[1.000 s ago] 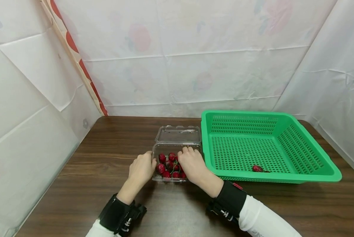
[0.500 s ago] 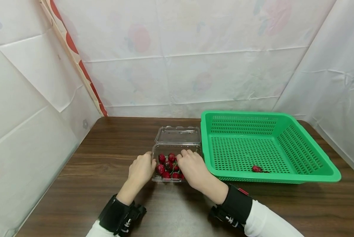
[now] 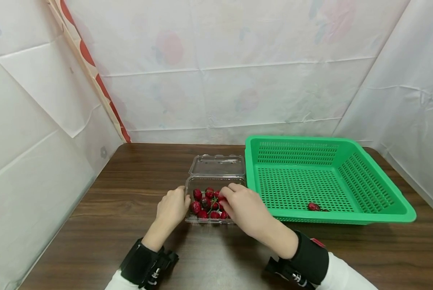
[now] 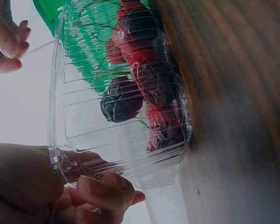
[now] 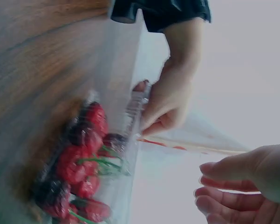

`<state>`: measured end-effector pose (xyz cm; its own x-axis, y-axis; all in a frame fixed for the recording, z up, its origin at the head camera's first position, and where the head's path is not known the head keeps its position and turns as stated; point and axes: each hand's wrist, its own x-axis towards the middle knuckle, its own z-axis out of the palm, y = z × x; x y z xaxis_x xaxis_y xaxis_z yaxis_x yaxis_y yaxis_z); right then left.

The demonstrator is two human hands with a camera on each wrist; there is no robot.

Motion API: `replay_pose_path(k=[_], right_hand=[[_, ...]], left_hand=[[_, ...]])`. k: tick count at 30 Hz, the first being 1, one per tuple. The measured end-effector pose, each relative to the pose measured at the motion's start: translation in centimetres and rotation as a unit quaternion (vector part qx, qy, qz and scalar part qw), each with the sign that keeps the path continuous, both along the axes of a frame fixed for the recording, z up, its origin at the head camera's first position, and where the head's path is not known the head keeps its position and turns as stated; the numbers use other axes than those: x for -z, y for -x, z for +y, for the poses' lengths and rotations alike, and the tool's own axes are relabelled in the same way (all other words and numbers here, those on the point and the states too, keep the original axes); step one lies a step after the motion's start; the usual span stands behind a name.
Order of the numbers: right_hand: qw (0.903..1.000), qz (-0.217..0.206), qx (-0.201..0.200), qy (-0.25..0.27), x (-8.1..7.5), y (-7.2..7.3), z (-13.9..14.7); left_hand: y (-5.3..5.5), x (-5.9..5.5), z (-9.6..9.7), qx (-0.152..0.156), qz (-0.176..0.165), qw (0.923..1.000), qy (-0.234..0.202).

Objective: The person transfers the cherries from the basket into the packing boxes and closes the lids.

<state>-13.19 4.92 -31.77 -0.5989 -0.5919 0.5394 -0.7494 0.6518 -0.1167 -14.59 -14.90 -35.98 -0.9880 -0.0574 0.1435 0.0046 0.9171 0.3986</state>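
Several dark red cherries (image 3: 205, 203) with green stems lie in a clear plastic clamshell box (image 3: 210, 220), its lid folded back behind it. My left hand (image 3: 172, 206) pinches the box's left wall; in the left wrist view the thumb is inside and the curled fingers (image 4: 102, 191) outside. Over the right side of the box is my right hand (image 3: 247, 207), its fingers loosely bent. The right wrist view shows this hand (image 5: 247, 184) above the cherries (image 5: 79, 163) with nothing between thumb and fingertips.
Right of the box stands a green plastic basket (image 3: 390, 218), close beside it. A couple of dark red cherries (image 3: 313, 206) lie near the basket's front wall. Everything sits on a dark wooden table (image 3: 122, 213), with white curtains (image 3: 216, 100) behind and at the sides.
My right hand has drawn up and to the right from the cherries, uncovering more of them. My left hand keeps its grip on the box wall.
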Motion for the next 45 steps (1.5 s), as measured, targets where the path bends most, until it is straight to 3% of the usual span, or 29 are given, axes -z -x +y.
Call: replay_pose_path(k=[4,11,20,34,45], right_hand=[[0.9985,-0.044,-0.008,0.033,-0.7,-0.2,1.0],[0.9976,-0.037,0.000,0.059,-1.7,-0.3,3.1],[0.9952,-0.050,0.041,0.074,-2.7,0.0,6.4],[0.9881,-0.116,0.100,0.015,-2.2,1.2,11.6],[0.9647,-0.229,0.126,-0.035,-1.9,2.8,15.7]], left_hand=[[0.0,0.0,-0.1,0.000,0.001,1.0000,-0.001],[0.0,0.1,-0.1,0.001,0.004,1.0000,-0.001],[0.1,0.2,-0.1,-0.002,0.002,1.0000,-0.009],[0.1,0.2,0.0,-0.002,0.002,0.9999,-0.010],[0.1,0.2,0.0,-0.002,0.003,0.9999,-0.013]])
